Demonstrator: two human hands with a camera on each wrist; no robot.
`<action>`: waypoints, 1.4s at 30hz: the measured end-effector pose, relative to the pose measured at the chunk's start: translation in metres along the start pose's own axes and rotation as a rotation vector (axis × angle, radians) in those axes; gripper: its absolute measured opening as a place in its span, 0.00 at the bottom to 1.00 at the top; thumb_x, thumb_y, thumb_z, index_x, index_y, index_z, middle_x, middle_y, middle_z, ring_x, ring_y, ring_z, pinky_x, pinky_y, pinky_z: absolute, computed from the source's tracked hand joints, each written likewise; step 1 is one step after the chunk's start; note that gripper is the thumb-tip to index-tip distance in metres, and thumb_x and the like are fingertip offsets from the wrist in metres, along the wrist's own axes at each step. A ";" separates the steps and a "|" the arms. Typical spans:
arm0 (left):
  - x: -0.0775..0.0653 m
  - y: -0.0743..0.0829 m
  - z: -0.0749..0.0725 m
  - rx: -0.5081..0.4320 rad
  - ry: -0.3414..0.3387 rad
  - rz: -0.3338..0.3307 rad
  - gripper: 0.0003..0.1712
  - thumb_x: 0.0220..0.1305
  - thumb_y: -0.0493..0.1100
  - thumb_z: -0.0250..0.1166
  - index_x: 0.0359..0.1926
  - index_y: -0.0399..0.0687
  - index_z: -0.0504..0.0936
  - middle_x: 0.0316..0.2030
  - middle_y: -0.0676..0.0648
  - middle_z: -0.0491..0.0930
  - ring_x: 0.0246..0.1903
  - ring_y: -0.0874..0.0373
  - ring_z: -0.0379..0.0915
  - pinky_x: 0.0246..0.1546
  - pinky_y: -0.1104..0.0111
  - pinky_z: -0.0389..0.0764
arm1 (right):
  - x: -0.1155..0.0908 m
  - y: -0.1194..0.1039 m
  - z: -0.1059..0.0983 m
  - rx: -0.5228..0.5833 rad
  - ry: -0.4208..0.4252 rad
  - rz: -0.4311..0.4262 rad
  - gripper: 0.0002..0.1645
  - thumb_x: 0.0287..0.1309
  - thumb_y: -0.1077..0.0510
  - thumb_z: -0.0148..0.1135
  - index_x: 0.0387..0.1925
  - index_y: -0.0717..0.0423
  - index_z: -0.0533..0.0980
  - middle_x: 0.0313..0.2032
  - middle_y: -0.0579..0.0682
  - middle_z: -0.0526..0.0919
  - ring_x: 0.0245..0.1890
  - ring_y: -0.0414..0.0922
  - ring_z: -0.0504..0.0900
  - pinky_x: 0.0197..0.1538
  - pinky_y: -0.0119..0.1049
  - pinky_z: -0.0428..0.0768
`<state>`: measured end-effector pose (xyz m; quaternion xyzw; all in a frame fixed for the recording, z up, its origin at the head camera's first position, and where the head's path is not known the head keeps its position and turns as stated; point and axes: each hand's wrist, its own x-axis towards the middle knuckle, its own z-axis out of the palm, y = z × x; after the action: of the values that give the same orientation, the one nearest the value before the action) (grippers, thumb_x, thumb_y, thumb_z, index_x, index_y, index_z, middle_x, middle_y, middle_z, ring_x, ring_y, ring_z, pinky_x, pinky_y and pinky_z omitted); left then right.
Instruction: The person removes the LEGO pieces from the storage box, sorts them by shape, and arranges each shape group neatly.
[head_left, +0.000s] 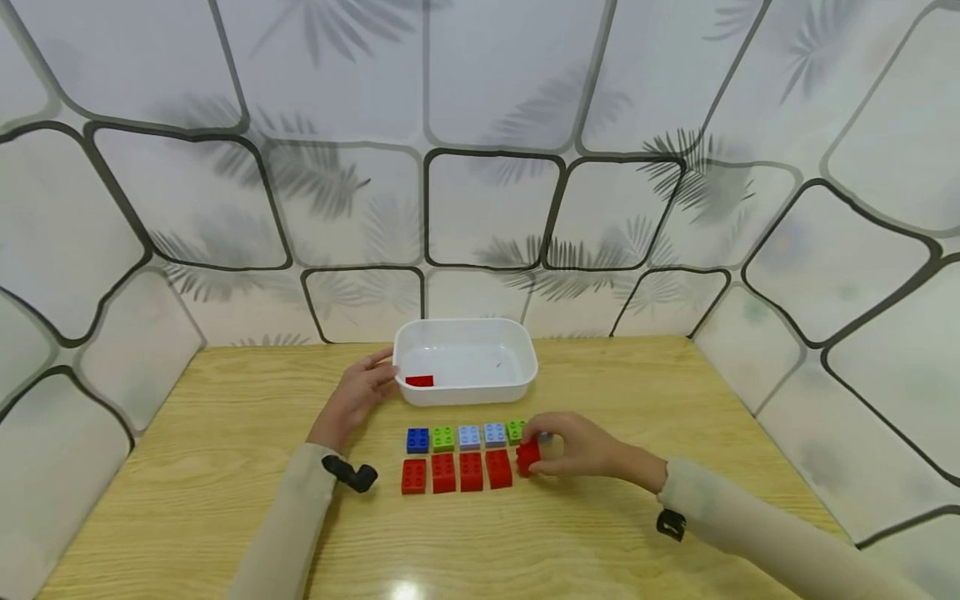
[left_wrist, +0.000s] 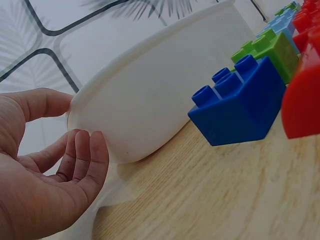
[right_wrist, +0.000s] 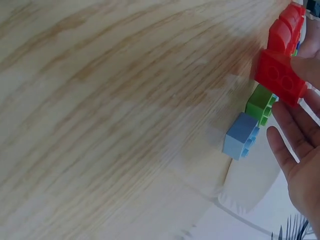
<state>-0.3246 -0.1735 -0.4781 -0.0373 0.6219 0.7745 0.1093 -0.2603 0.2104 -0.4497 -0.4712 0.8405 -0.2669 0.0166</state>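
Note:
My right hand [head_left: 573,446] pinches a red toy building brick [head_left: 527,458] between thumb and fingers, at the right end of a row of red bricks [head_left: 471,472]. In the right wrist view this brick [right_wrist: 281,77] is tipped, with its studs facing the camera. My left hand [head_left: 358,396] holds the left end of a white plastic tub [head_left: 468,396]; in the left wrist view, curled fingertips [left_wrist: 97,145] meet its outer wall and another digit is at its rim. One red brick [head_left: 419,381] lies inside the tub.
Behind the red bricks runs a row of smaller ones: a blue brick [head_left: 417,440], green bricks [head_left: 443,439] and light blue bricks [head_left: 469,437]. The right hand partly covers the row's right end. Patterned panels [head_left: 480,208] enclose the wooden table [head_left: 600,542] at back and sides.

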 end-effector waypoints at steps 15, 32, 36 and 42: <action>-0.002 0.000 -0.002 -0.014 -0.012 -0.002 0.34 0.76 0.37 0.57 0.78 0.41 0.59 0.48 0.58 0.78 0.46 0.66 0.78 0.49 0.74 0.81 | -0.011 -0.009 0.009 -0.406 0.081 -0.171 0.21 0.52 0.46 0.79 0.46 0.49 0.85 0.41 0.44 0.83 0.37 0.37 0.80 0.41 0.32 0.83; 0.000 0.000 -0.004 -0.018 -0.008 -0.014 0.35 0.75 0.38 0.59 0.78 0.43 0.59 0.51 0.55 0.78 0.47 0.65 0.78 0.51 0.73 0.81 | -0.016 -0.017 0.027 -0.662 0.140 -0.114 0.32 0.47 0.30 0.76 0.42 0.50 0.83 0.32 0.43 0.82 0.28 0.36 0.76 0.34 0.30 0.77; 0.000 0.000 -0.003 -0.017 -0.009 -0.007 0.34 0.75 0.38 0.59 0.78 0.42 0.60 0.49 0.56 0.79 0.46 0.65 0.78 0.50 0.73 0.81 | -0.016 -0.022 0.030 -0.629 0.135 -0.031 0.34 0.45 0.30 0.76 0.42 0.51 0.84 0.33 0.44 0.83 0.28 0.37 0.77 0.33 0.30 0.77; -0.001 0.000 -0.001 -0.004 -0.008 -0.011 0.34 0.76 0.38 0.57 0.78 0.43 0.59 0.58 0.50 0.76 0.49 0.64 0.77 0.51 0.74 0.81 | -0.014 -0.027 0.033 -0.575 0.132 0.071 0.33 0.45 0.32 0.77 0.40 0.54 0.84 0.33 0.45 0.85 0.27 0.36 0.77 0.31 0.28 0.77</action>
<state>-0.3237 -0.1744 -0.4785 -0.0379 0.6197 0.7753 0.1157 -0.2218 0.1960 -0.4685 -0.4085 0.8969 -0.0473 -0.1629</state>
